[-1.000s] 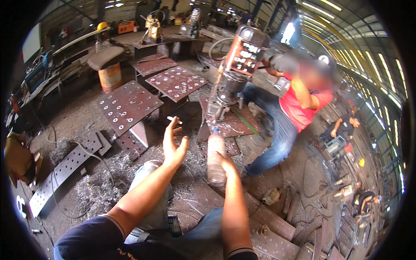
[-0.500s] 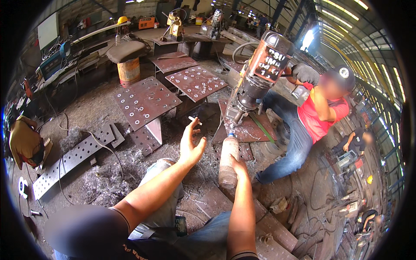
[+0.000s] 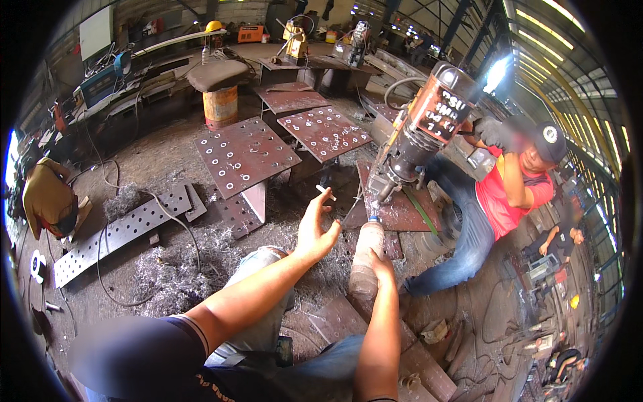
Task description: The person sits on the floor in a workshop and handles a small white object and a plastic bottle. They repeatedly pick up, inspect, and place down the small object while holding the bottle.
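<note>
My right hand (image 3: 380,264) is wrapped around a dirty plastic bottle (image 3: 367,261). The bottle leans upward, its blue-topped neck (image 3: 374,218) by the lower tip of a magnetic drill (image 3: 415,130). Left of the bottle, my left hand (image 3: 317,231) is raised with its thumb apart; a white cigarette (image 3: 326,192) sits between its fingers. Under the drill lies a brown steel plate (image 3: 395,209) strewn with metal shavings. A co-worker in a red shirt (image 3: 502,201) sits at the right, one dark-gloved hand (image 3: 493,134) at the drill's side.
Drilled brown plates (image 3: 248,157) stand on supports ahead. A long perforated steel bar (image 3: 120,238) lies on the left floor beside cables and heaped shavings (image 3: 174,275). Behind are a padded drum stool (image 3: 220,100) and another yellow machine (image 3: 295,43). More plates (image 3: 338,318) lie near my legs.
The whole view has shifted, so most things appear further right and slightly lower. My right hand still holds the bottle by the drill tip, and the cigarette is still in my left.
</note>
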A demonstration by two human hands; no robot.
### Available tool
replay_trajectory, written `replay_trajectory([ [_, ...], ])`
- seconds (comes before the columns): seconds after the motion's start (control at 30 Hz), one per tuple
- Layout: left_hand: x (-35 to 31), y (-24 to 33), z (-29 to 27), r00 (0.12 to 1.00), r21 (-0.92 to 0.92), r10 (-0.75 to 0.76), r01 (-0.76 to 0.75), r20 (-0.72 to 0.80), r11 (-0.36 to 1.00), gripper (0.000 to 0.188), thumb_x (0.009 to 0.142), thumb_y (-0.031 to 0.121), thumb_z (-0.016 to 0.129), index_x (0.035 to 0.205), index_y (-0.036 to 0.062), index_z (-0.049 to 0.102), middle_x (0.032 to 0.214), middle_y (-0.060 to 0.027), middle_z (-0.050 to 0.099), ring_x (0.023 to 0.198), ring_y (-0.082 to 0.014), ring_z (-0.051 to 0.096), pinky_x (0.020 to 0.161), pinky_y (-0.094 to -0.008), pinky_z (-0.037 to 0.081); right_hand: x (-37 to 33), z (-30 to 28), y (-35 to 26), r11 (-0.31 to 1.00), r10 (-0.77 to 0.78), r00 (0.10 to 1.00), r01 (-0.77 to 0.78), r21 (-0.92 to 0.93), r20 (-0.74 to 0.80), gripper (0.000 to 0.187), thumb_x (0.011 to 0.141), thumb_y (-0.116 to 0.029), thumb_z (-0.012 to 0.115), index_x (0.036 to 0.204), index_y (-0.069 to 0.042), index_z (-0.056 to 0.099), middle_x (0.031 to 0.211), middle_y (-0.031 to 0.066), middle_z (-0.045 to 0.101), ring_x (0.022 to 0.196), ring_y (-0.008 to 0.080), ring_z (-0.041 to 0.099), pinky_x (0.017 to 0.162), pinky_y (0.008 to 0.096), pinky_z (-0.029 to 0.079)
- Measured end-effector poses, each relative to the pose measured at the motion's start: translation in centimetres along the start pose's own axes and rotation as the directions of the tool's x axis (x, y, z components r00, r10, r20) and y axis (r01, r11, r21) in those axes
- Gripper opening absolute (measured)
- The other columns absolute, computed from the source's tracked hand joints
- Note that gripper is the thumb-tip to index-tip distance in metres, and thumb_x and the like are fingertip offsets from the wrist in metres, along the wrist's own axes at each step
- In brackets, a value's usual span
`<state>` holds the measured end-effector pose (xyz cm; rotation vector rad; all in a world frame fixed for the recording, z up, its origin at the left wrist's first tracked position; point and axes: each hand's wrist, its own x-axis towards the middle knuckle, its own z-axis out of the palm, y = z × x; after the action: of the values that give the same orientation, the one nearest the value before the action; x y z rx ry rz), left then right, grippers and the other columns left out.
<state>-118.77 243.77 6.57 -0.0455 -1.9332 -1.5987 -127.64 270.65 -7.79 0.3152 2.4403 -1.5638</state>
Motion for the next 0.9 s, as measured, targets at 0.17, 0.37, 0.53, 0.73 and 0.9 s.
replay_trajectory([
  [0.17, 0.1, -1.3, -0.9, 0.998, 0.01, 0.051, -0.051, -0.038, 0.999, 0.075, 0.081, 0.003, 0.067, 0.153, 0.0064, 0.043, 0.145, -0.0155, 0.055, 0.128, -0.0297, 0.06, 0.105, -0.0375, 0.05, -0.8, 1.4, -1.1, 0.999, 0.037, 0.999, -0.037, -0.036, -0.012, 0.088, 0.092, -0.045, 0.074, 0.154, 0.007, 0.04, 0.154, 0.0263, 0.048, 0.145, 0.033, 0.045, 0.118, 0.0394, 0.036],
  [0.37, 0.3, -0.5, -0.2, 0.991, 0.03, 0.118, -0.116, -0.061, 0.993, 0.076, 0.081, 0.007, 0.069, 0.152, 0.0051, 0.043, 0.138, -0.017, 0.058, 0.124, -0.0309, 0.061, 0.103, -0.0385, 0.051, 0.2, 0.7, 1.7, 0.984, -0.12, 0.977, 0.093, -0.152, -0.176, 0.091, 0.089, -0.059, 0.071, 0.136, 0.017, 0.054, 0.138, 0.033, 0.06, 0.133, 0.0377, 0.058, 0.109, 0.0437, 0.045],
  [0.53, 0.2, -0.3, -0.7, 0.997, 0.063, 0.031, -0.027, -0.071, 0.998, 0.075, 0.082, 0.011, 0.07, 0.152, 0.0086, 0.044, 0.138, -0.0154, 0.058, 0.115, -0.0308, 0.065, 0.101, -0.04, 0.053, -0.4, 1.5, 0.3, 0.981, -0.17, 0.974, 0.183, 0.071, -0.151, 0.089, 0.085, -0.043, 0.083, 0.147, 0.01, 0.047, 0.144, 0.0264, 0.056, 0.135, 0.0341, 0.054, 0.113, 0.0423, 0.041],
  [0.73, -0.1, -0.4, -1.5, 0.995, 0.043, 0.047, -0.044, -0.084, 0.998, 0.076, 0.081, 0.011, 0.07, 0.152, 0.0081, 0.043, 0.138, -0.0156, 0.058, 0.112, -0.0306, 0.066, 0.1, -0.0401, 0.053, -4.3, 2.5, -3.1, 0.944, -0.218, 0.947, 0.266, 0.198, -0.235, 0.08, 0.084, -0.035, 0.086, 0.141, 0.009, 0.052, 0.135, 0.022, 0.062, 0.125, 0.0315, 0.06, 0.108, 0.0405, 0.044],
  [0.9, 0.1, -0.2, -0.8, 0.989, 0.085, 0.112, -0.104, -0.093, 0.991, 0.076, 0.081, 0.011, 0.07, 0.152, 0.0075, 0.043, 0.136, -0.0153, 0.059, 0.112, -0.0294, 0.065, 0.1, -0.0392, 0.053, -3.3, 1.0, -2.3, 0.912, -0.296, 0.909, 0.36, 0.196, -0.294, 0.074, 0.084, -0.037, 0.086, 0.134, 0.008, 0.058, 0.128, 0.0243, 0.067, 0.118, 0.0336, 0.063, 0.105, 0.0417, 0.046],
])
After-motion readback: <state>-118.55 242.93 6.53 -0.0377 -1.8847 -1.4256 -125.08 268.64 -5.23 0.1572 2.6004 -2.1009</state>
